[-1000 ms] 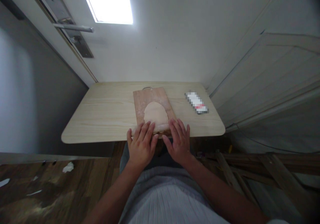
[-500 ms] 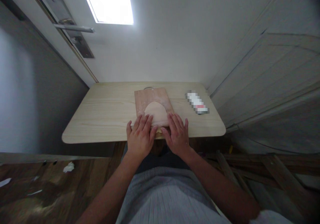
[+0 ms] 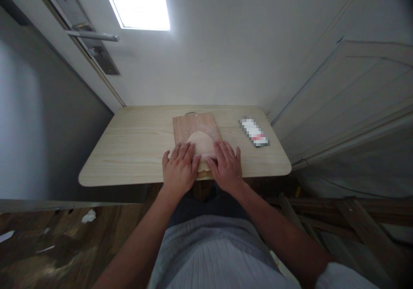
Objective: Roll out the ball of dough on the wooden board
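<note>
My left hand point(image 3: 180, 168) and my right hand point(image 3: 227, 164) lie palms down side by side, fingers stretched forward and thumbs turned inward. Between and ahead of them is a flat, rounded sheet of pale dough point(image 3: 200, 141) on a wooden cutting board point(image 3: 182, 127). A narrow pale band, perhaps a rolling pin, crosses the dough between my thumbs; my hands hide most of it. The dough's near part shows below the band, close to the board's front edge. Flour dusts the board.
The board rests on a light wood table point(image 3: 129, 145) with rounded corners, against a white door with a lever handle point(image 3: 93, 35). A blurred-out phone-like object point(image 3: 254, 132) lies right of the board. Crumpled white paper point(image 3: 89, 216) is on the floor at left.
Both hands have slid slightly forward, away from my body, over the dough. More of the dough's near edge and the board below it now shows between my wrists.
</note>
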`<state>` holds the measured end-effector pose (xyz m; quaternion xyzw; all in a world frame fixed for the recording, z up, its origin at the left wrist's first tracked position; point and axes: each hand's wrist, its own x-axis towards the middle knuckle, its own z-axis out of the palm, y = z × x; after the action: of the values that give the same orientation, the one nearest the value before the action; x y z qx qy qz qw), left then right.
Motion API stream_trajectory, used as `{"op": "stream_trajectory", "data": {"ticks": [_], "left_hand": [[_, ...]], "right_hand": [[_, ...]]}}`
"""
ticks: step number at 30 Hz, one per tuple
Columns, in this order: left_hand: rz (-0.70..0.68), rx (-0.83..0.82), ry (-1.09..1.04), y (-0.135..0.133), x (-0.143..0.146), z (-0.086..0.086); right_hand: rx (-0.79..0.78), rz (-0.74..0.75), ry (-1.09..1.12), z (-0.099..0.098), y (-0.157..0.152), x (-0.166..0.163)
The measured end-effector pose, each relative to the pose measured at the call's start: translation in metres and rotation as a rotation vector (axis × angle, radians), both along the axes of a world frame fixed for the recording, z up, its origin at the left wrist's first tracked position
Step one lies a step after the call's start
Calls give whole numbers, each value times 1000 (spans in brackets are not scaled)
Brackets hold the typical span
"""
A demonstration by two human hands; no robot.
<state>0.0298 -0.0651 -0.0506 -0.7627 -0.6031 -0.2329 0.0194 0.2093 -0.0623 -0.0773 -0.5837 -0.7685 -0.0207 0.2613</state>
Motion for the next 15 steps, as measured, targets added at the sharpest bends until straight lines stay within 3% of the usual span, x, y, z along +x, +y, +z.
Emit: {"op": "stream_trajectory", "data": {"ticks": [15], "left_hand": [[22,-44,115,22,0,9]], "right_hand": [[-55,5,-13,8,26,-3]]}}
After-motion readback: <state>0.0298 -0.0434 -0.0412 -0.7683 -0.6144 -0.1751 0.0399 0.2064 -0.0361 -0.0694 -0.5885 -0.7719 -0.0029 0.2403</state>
